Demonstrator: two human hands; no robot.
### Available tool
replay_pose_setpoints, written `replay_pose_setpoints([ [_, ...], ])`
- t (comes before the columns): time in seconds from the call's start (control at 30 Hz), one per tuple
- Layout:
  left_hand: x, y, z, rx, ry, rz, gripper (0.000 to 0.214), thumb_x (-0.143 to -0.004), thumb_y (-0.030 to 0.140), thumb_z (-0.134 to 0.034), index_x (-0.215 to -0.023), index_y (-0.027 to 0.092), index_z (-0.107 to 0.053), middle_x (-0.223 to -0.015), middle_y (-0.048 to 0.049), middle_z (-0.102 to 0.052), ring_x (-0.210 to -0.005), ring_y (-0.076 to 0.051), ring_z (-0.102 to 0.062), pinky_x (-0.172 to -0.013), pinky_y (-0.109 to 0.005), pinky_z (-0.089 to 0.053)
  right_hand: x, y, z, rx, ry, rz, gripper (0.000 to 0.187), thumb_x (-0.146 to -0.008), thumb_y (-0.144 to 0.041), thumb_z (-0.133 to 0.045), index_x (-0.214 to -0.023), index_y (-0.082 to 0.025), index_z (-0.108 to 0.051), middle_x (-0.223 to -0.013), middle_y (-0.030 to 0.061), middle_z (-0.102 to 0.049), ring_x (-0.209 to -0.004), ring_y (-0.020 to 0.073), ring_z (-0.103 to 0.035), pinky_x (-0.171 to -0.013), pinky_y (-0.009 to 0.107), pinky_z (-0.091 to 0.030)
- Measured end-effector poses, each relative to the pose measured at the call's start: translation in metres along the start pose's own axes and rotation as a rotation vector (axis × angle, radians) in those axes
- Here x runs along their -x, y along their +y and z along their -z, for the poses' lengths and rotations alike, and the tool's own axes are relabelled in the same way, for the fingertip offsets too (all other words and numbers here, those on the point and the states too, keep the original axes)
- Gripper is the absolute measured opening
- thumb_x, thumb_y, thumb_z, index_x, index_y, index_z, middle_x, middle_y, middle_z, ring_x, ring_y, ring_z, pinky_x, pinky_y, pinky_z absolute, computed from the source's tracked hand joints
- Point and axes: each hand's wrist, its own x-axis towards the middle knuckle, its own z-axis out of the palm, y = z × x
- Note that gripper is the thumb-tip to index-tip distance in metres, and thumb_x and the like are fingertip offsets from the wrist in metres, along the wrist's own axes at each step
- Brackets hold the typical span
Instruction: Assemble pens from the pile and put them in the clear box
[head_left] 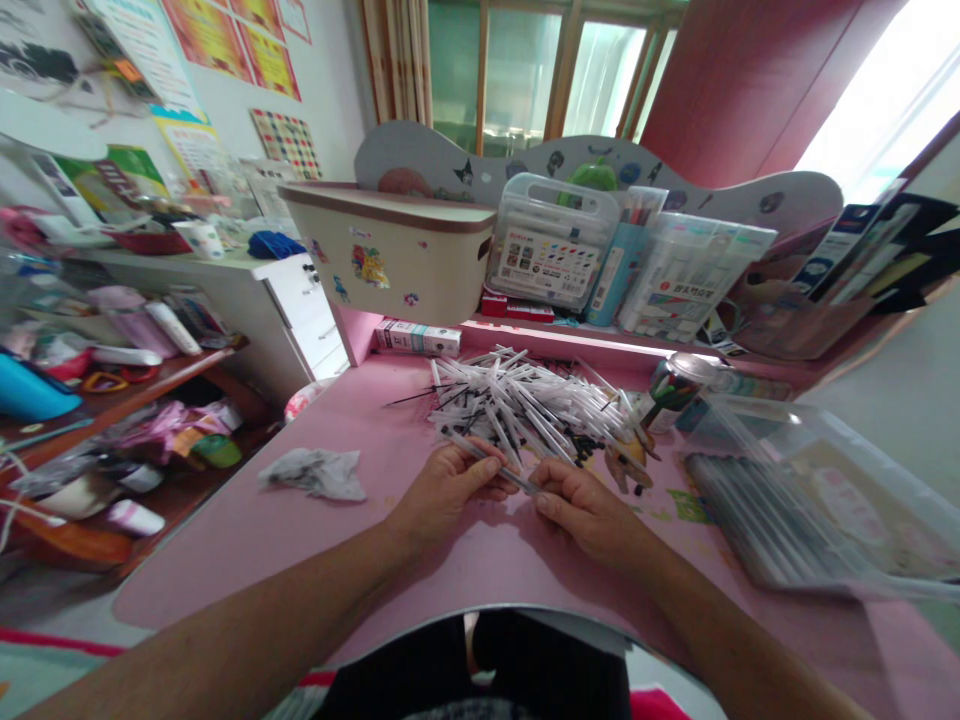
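Both my hands hold one slim, translucent pen (517, 482) in front of me, tilted down to the right. My left hand (457, 485) pinches its upper left part between thumb and fingers. At the lower right end, my right hand (574, 505) has its fingertips closed on it. Just beyond my hands spreads a loose heap of white pen barrels (525, 400), with black parts mixed in. Small black caps (589, 447) lie at the heap's near right side. On the right, a clear plastic case (780, 520) with its lid up holds a row of grey translucent pens.
A crumpled tissue (315, 472) lies on the pink desk (292, 560) to the left. Behind the heap are a small carton (417, 338), a cream bin (390, 250) and marker cases (551, 245) on a shelf. A can (679, 385) stands at the right.
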Motion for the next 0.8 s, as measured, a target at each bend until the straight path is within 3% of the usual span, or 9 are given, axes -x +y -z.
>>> replay_pose_setpoints([
  [0.13, 0.003, 0.001, -0.004, -0.039, -0.032, -0.067, 0.024, -0.08, 0.035, -0.075, -0.085, 0.016, -0.062, -0.077, -0.0012, -0.069, -0.066, -0.01, -0.062, -0.061, -0.02, -0.048, -0.001, -0.006, 0.0, 0.019, -0.066, 0.033, 0.013, -0.092, -0.03, -0.053, -0.09, -0.019, -0.058, -0.08, -0.0004, -0.055, -0.07, 0.0116, -0.051, -0.063, 0.024, -0.04],
  [0.23, 0.006, 0.0, -0.006, -0.088, -0.068, 0.011, 0.024, -0.082, 0.038, -0.071, -0.085, 0.016, -0.063, -0.067, 0.0019, -0.061, -0.055, -0.008, -0.051, -0.053, -0.019, -0.039, -0.004, -0.011, 0.004, 0.072, 0.028, 0.114, 0.02, -0.092, -0.036, -0.055, -0.1, -0.019, -0.06, -0.089, 0.0032, -0.059, -0.078, 0.0143, -0.053, -0.066, 0.026, -0.042],
  [0.4, 0.01, 0.0, -0.004, -0.269, -0.328, 0.092, 0.038, -0.079, 0.051, -0.07, -0.076, 0.013, -0.064, -0.061, 0.0026, -0.05, -0.052, -0.008, -0.039, -0.05, -0.022, -0.028, -0.005, -0.018, 0.003, -0.051, 0.168, 0.212, 0.047, -0.09, -0.033, -0.059, -0.134, -0.026, -0.046, -0.111, 0.0062, -0.057, -0.082, 0.013, -0.054, -0.065, 0.025, -0.045],
  [0.57, 0.009, 0.0, -0.002, -0.446, -0.534, 0.126, 0.043, -0.077, 0.056, -0.07, -0.069, 0.014, -0.062, -0.057, 0.0052, -0.041, -0.054, -0.009, -0.034, -0.051, -0.024, -0.024, -0.004, -0.022, -0.005, -0.142, 0.186, 0.163, 0.021, -0.086, -0.026, -0.06, -0.107, -0.021, -0.059, -0.074, -0.0028, -0.052, -0.063, 0.0094, -0.049, -0.056, 0.023, -0.041],
  [0.7, 0.01, 0.001, -0.004, -0.432, -0.573, 0.14, 0.042, -0.076, 0.056, -0.07, -0.076, 0.014, -0.069, -0.059, 0.0033, -0.049, -0.054, -0.009, -0.037, -0.052, -0.023, -0.027, 0.0, -0.03, -0.003, -0.131, 0.214, 0.154, 0.029, -0.085, -0.023, -0.06, -0.114, -0.023, -0.054, -0.076, -0.0031, -0.056, -0.063, 0.0099, -0.053, -0.055, 0.023, -0.043],
  [0.8, 0.011, 0.001, -0.006, -0.401, -0.52, 0.178, 0.039, -0.074, 0.054, -0.073, -0.083, 0.015, -0.072, -0.065, -0.0004, -0.061, -0.054, -0.01, -0.044, -0.052, -0.024, -0.032, 0.017, -0.052, 0.01, 0.012, 0.292, 0.226, 0.024, -0.086, -0.023, -0.061, -0.109, -0.023, -0.054, -0.08, -0.0003, -0.062, -0.069, 0.0125, -0.059, -0.061, 0.026, -0.049],
])
